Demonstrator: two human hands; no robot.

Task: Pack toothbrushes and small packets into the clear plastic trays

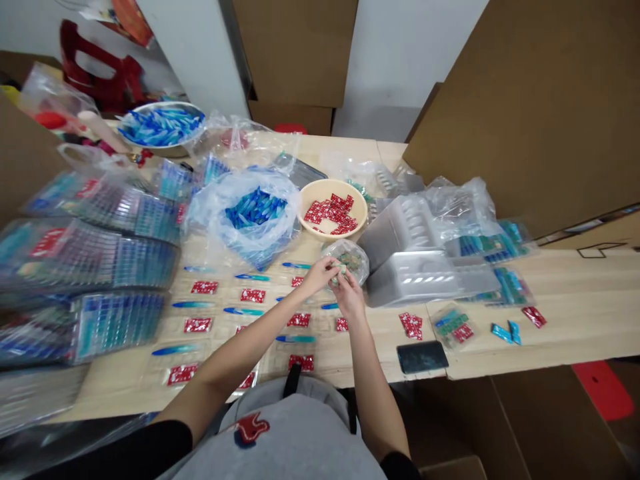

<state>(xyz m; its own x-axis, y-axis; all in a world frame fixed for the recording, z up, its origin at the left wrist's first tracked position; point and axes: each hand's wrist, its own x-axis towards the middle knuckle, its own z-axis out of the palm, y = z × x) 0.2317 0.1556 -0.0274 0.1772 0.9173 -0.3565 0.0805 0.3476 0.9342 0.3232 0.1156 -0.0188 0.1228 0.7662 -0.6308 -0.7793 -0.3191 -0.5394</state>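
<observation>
My left hand [319, 276] and my right hand [350, 295] meet over a clear plastic bag [361, 267] of small greenish pieces. Both have their fingers pinched together on a small pale green piece [343, 269], too small to name exactly. Below and left of them, clear plastic trays lie in rows, each with a blue-green pen [243, 311] and a red patterned packet [253, 295]; my left forearm hides some. Just beyond the hands stands a cream bowl [306, 220] with red packets [336, 212] in it.
An open plastic bag [205, 213] holds many blue pens; a metal basin [187, 148] holds more. Stacks of filled packs [120, 330] crowd the left. Clear plastic trays [400, 267] are stacked at right, near a dark phone [423, 357]. Large cardboard [540, 120] stands behind.
</observation>
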